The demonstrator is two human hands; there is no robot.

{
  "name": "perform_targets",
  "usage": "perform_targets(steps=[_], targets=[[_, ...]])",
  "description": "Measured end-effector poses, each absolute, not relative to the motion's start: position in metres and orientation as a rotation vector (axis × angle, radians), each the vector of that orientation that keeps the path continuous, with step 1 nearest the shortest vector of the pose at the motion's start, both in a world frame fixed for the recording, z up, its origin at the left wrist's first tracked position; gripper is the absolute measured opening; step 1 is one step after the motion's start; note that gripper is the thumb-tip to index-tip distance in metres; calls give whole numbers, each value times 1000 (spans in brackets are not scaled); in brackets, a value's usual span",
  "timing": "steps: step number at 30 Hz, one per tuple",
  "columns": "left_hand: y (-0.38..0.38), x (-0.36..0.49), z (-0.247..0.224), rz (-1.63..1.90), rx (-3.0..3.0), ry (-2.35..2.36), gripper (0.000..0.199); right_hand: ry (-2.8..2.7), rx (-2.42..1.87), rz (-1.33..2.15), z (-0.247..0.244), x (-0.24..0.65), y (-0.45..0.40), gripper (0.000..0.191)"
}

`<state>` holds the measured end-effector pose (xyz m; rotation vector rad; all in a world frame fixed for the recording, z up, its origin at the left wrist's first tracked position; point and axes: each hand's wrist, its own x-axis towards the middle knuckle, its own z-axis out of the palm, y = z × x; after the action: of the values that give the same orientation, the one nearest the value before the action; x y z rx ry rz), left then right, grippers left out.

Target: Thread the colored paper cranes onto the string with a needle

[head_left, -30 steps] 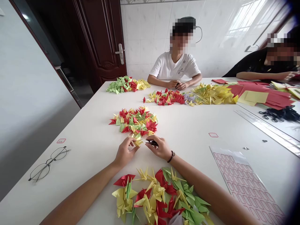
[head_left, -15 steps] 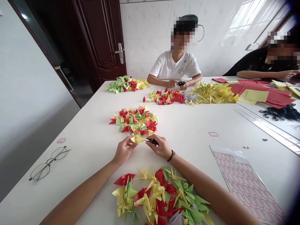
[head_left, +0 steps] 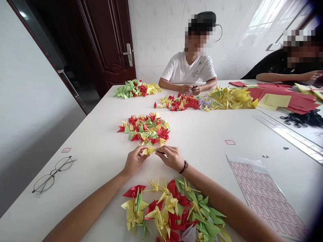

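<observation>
My left hand [head_left: 135, 160] pinches a small yellow folded paper crane [head_left: 148, 151] between thumb and fingers. Close on its right, my right hand [head_left: 173, 158] grips a dark, thin tool [head_left: 159, 152], whose tip touches or nearly touches the crane; most of the tool is hidden by the fingers. Just beyond both hands lies a pile of red, yellow and green folded paper [head_left: 147, 129]. Between my forearms, nearer to me, is a second pile of paper cranes [head_left: 171, 211].
Eyeglasses [head_left: 52, 174] lie at the left on the white table [head_left: 96, 144]. A label sheet [head_left: 264, 195] is at the right. Across the table sit a person in white [head_left: 189, 69] and another in black [head_left: 275, 64], behind more folded paper [head_left: 229, 98] and red sheets [head_left: 275, 95].
My right fingers have closed further over the dark tool, which shows less now. The crane has turned slightly in my left hand. The person in white has lowered the dark item held.
</observation>
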<state>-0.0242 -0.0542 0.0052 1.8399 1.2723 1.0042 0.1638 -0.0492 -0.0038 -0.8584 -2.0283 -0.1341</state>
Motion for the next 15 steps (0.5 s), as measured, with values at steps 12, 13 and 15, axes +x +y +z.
perform_targets(steps=[12,13,15], targets=[[-57,-23,7,998,1953,1264,30,-2140,-915,-239,-5,163,-49,18],[-57,-23,6,1002,1962,1270,30,-2138,-931,-237,-5,163,-49,19],[-57,-23,5,998,1977,1288,30,-2135,-958,-234,-5,162,-50,20]])
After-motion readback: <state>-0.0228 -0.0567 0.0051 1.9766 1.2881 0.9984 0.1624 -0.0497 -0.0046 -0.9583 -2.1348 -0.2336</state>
